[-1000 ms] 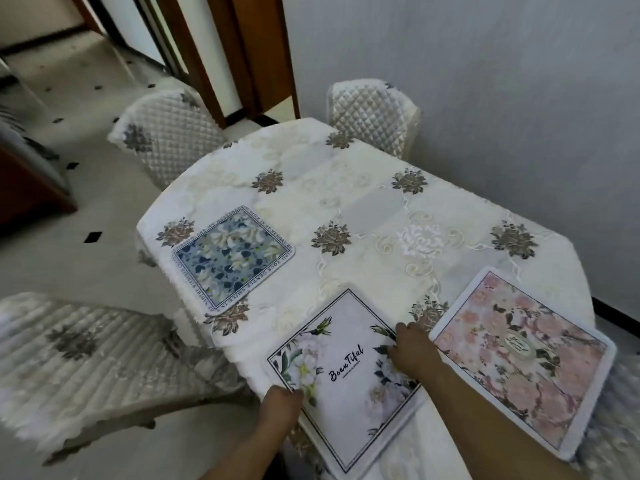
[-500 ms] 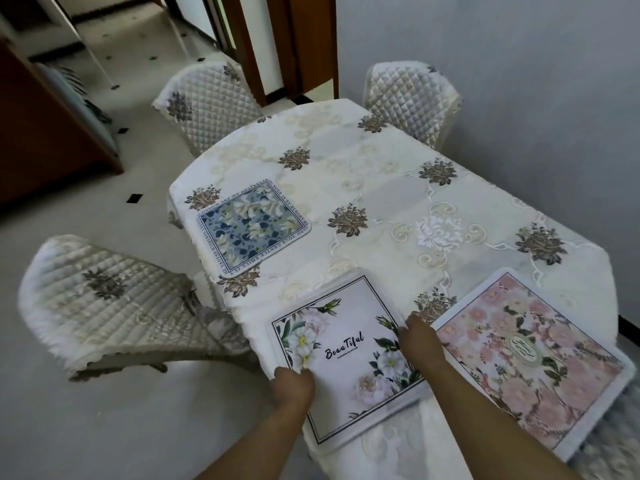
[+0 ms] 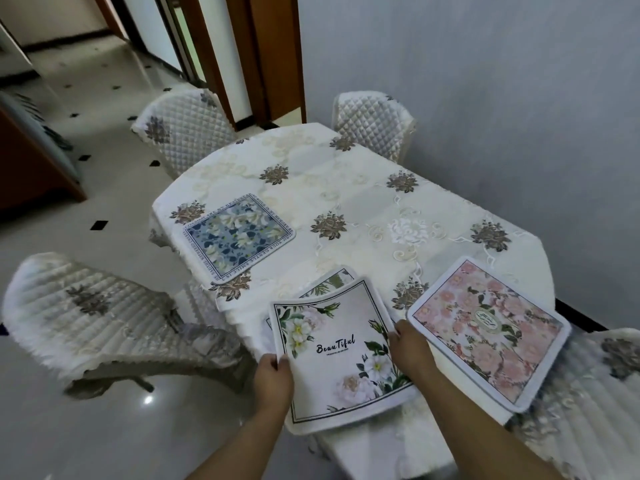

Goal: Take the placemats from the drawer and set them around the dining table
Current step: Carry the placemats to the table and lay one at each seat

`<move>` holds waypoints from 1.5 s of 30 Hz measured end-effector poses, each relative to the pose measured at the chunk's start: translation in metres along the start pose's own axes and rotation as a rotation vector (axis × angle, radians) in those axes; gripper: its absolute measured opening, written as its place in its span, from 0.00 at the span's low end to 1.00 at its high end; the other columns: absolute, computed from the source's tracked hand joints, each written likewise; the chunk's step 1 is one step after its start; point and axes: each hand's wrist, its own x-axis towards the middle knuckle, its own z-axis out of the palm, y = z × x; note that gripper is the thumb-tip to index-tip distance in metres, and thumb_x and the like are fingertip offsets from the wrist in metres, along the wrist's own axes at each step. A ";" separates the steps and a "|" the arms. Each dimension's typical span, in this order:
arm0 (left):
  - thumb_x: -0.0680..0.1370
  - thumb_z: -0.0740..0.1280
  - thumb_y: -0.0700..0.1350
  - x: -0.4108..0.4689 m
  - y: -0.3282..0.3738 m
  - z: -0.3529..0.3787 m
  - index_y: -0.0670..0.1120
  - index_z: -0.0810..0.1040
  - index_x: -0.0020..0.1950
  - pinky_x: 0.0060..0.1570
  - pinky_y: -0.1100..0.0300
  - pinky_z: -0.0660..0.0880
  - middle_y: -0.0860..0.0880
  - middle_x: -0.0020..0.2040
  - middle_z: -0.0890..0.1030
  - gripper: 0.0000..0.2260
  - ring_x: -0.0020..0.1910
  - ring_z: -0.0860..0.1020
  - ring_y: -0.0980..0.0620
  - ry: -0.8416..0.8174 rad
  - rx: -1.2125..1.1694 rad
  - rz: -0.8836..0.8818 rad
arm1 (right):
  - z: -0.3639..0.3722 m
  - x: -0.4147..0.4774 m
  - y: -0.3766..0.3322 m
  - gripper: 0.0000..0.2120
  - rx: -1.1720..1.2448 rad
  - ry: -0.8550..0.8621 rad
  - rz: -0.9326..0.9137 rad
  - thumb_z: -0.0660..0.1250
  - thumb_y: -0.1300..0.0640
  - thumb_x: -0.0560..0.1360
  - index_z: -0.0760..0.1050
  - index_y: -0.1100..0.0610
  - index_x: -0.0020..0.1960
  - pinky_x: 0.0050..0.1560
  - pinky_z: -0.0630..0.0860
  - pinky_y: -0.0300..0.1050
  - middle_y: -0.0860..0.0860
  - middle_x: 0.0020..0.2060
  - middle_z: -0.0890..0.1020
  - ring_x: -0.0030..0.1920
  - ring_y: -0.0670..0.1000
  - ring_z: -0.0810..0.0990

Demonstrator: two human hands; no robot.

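A white placemat with flowers and the word "Beautiful" (image 3: pixel 341 351) is lifted off the near edge of the dining table (image 3: pixel 346 202). My left hand (image 3: pixel 272 379) grips its left edge and my right hand (image 3: pixel 410 351) holds its right edge. Beneath it another white floral placemat (image 3: pixel 332 282) lies on the table, mostly hidden. A blue floral placemat (image 3: pixel 239 237) lies flat at the table's left side. A pink floral placemat (image 3: pixel 488 330) lies at the near right corner, overhanging the edge.
Quilted white chairs stand around the table: one at near left (image 3: pixel 97 317), one at far left (image 3: pixel 183 129), one at the far end (image 3: pixel 374 119), one at near right (image 3: pixel 595 393). A grey wall runs along the right. A wooden door frame (image 3: pixel 263 57) is behind.
Both hands have pulled the "Beautiful" placemat up and toward me off the table edge, uncovering a second white floral mat under it. The camera has moved back.
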 end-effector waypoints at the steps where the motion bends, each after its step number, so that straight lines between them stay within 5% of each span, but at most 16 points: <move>1: 0.79 0.65 0.42 -0.003 0.007 -0.005 0.43 0.72 0.37 0.36 0.56 0.67 0.45 0.33 0.75 0.11 0.34 0.73 0.47 -0.017 -0.018 0.031 | -0.007 -0.009 -0.004 0.09 0.001 0.030 -0.005 0.58 0.58 0.81 0.65 0.56 0.41 0.30 0.63 0.43 0.50 0.31 0.71 0.32 0.49 0.71; 8: 0.78 0.67 0.45 -0.022 0.059 -0.012 0.42 0.75 0.40 0.39 0.53 0.72 0.43 0.37 0.80 0.09 0.37 0.75 0.45 -0.170 -0.080 0.214 | -0.073 -0.055 -0.004 0.08 0.040 0.254 -0.043 0.60 0.56 0.80 0.70 0.57 0.43 0.28 0.62 0.43 0.50 0.32 0.74 0.31 0.49 0.72; 13: 0.78 0.65 0.48 -0.067 0.099 -0.002 0.45 0.75 0.41 0.37 0.53 0.72 0.45 0.37 0.79 0.09 0.37 0.77 0.46 -0.185 -0.024 0.410 | -0.124 -0.076 0.010 0.15 0.047 0.360 -0.080 0.61 0.55 0.80 0.63 0.48 0.35 0.28 0.60 0.42 0.47 0.30 0.71 0.30 0.47 0.69; 19: 0.80 0.64 0.49 -0.130 0.137 0.056 0.46 0.75 0.44 0.35 0.54 0.72 0.45 0.38 0.79 0.08 0.37 0.77 0.45 -0.213 0.037 0.562 | -0.202 -0.087 0.073 0.18 0.075 0.472 -0.056 0.62 0.53 0.79 0.61 0.51 0.32 0.29 0.61 0.42 0.49 0.27 0.70 0.31 0.53 0.72; 28: 0.79 0.67 0.46 -0.211 0.157 0.158 0.44 0.76 0.39 0.32 0.56 0.66 0.46 0.32 0.75 0.10 0.31 0.72 0.47 -0.167 -0.016 0.518 | -0.315 -0.073 0.187 0.16 0.081 0.428 -0.075 0.61 0.51 0.79 0.66 0.52 0.34 0.31 0.63 0.45 0.50 0.29 0.74 0.31 0.51 0.73; 38: 0.79 0.67 0.47 -0.223 0.175 0.172 0.38 0.76 0.42 0.33 0.56 0.64 0.43 0.32 0.73 0.12 0.30 0.70 0.49 -0.043 -0.061 0.434 | -0.351 0.000 0.177 0.16 0.093 0.327 -0.260 0.61 0.51 0.78 0.67 0.57 0.34 0.33 0.71 0.49 0.55 0.28 0.75 0.31 0.55 0.73; 45: 0.79 0.67 0.46 -0.198 0.204 0.207 0.37 0.78 0.44 0.34 0.55 0.67 0.35 0.39 0.79 0.12 0.33 0.74 0.47 -0.052 -0.057 0.402 | -0.366 0.048 0.175 0.16 0.054 0.327 -0.280 0.61 0.52 0.79 0.67 0.58 0.35 0.30 0.63 0.47 0.52 0.28 0.72 0.29 0.51 0.68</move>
